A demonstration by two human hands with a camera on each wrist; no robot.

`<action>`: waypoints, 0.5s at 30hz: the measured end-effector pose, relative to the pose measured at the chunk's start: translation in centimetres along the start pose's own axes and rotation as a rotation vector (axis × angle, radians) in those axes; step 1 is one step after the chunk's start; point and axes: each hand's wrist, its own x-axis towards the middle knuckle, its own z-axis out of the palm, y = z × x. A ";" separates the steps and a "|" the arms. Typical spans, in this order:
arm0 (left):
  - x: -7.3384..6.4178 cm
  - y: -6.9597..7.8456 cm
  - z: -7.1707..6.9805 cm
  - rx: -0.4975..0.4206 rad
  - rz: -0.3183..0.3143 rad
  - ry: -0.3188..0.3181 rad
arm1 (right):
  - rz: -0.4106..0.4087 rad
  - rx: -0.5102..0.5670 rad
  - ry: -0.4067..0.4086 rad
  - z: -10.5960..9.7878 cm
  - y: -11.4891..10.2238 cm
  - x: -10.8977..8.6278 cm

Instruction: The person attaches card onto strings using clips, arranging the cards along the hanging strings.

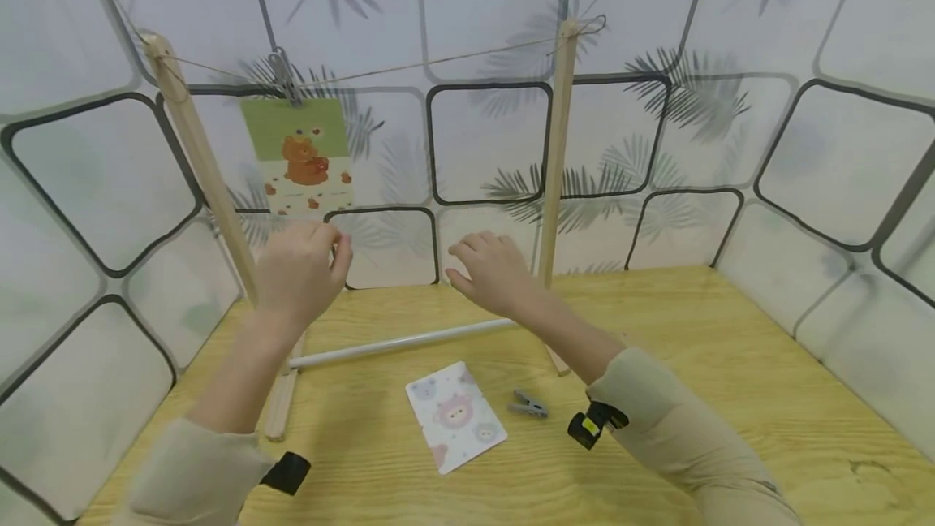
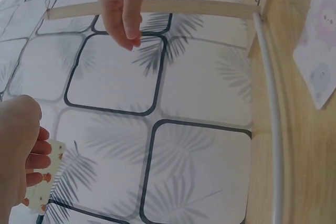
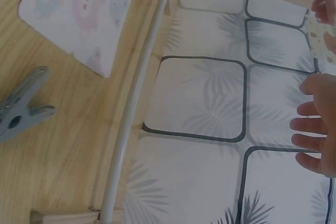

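Note:
A green and cream card with a brown bear hangs from a string, held by a grey clothespin. Just below the card, in the head view, is my left hand, its fingers loosely bent; no grip on the card shows. My right hand is raised in front of the right wooden post, fingers spread and slightly bent, holding nothing, as the right wrist view also shows. On the table lie a white card with pastel animal faces and a second grey clothespin.
The string runs between a left wooden post and a right wooden post. A white rod joins their bases low over the wooden table. Patterned cloth stands behind and at both sides.

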 end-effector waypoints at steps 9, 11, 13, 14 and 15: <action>-2.9 1.5 1.7 -0.022 0.013 -0.171 | 0.023 0.085 -0.209 1.6 1.2 -4.1; -3.4 1.9 1.9 -0.023 0.017 -0.214 | 0.031 0.093 -0.226 1.8 1.6 -5.1; -3.9 2.3 2.1 -0.022 0.010 -0.262 | 0.033 0.100 -0.232 2.0 2.1 -6.2; -4.2 2.5 2.2 -0.019 0.003 -0.289 | 0.036 0.106 -0.231 2.2 2.3 -6.7; -4.5 2.7 2.3 -0.022 -0.002 -0.315 | 0.034 0.110 -0.226 2.3 2.5 -7.2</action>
